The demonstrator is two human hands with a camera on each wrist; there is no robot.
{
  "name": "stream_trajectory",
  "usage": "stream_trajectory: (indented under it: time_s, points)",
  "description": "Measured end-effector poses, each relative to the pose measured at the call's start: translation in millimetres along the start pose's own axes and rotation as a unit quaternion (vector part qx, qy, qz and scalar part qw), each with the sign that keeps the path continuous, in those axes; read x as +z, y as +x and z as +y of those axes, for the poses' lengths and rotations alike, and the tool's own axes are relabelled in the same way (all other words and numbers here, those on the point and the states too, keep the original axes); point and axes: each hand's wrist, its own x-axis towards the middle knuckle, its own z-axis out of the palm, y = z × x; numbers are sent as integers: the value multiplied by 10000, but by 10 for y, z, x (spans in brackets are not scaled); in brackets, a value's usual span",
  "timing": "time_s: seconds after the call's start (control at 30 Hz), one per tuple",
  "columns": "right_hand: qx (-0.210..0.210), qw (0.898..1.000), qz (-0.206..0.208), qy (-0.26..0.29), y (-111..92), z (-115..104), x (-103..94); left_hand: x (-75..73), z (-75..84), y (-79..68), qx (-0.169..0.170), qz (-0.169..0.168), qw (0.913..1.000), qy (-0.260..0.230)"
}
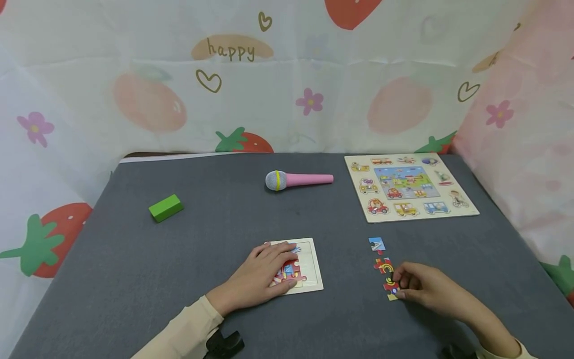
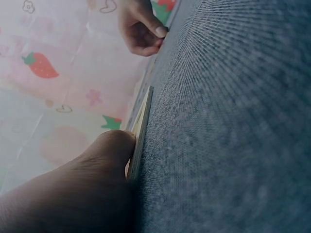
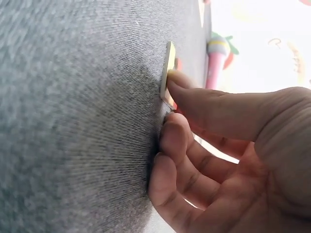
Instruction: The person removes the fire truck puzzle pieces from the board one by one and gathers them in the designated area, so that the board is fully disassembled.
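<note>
My left hand [image 1: 262, 274] rests spread over a small wooden puzzle board [image 1: 316, 271], covering its left part. Red and blue jigsaw pieces [image 1: 291, 270] show in the tray beside the thumb; bare wood shows on its right side. To the right, my right hand [image 1: 423, 288] pinches the edge of the nearest jigsaw piece [image 1: 391, 289], a red and yellow one, between thumb and curled fingers. In the right wrist view the thumb lies against this piece [image 3: 167, 73] low over the cloth. A red piece [image 1: 383, 266] and a blue one [image 1: 377, 244] lie just beyond it in a line.
A pink toy microphone [image 1: 309, 179] lies at the back middle of the grey cloth [image 1: 215, 214]. A larger wooden picture puzzle [image 1: 421, 207] with vehicle shapes is at the back right. A green block [image 1: 166, 208] sits on the left. Printed curtains border the table.
</note>
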Motion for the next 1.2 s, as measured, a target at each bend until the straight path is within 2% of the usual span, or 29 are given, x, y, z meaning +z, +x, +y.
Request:
stream_trajectory:
  time_s: [0.2, 0.37, 0.5, 0.63, 0.87, 1.03, 1.2]
  points:
    - [-190, 9988, 29, -445, 11, -101, -36, -6, 0, -12, -108, -74, 9998, -122]
    - [-634, 9960, 304, -545, 88, -342, -64, -12, 15, -15, -143, 26, 9999, -64]
    - [-851, 9936, 477, -570, 292, -597, 17, -22, 58, -25, -241, 178, 9989, 360]
    - [-970, 9908, 627, -710, 569, -815, 180, -39, 149, -36, -435, 290, 9941, 954]
    - [-1255, 9848, 798, -895, 1001, -1041, 450, -114, 323, -78, -673, 417, 9830, 1654]
    - [-1419, 9786, 976, -1123, 1220, -1124, 593, -163, 337, -102, -493, 381, 9796, 1909]
    - [-1241, 9813, 891, -1171, 1332, -1175, 670, -235, 295, -109, -223, 62, 9818, 1886]
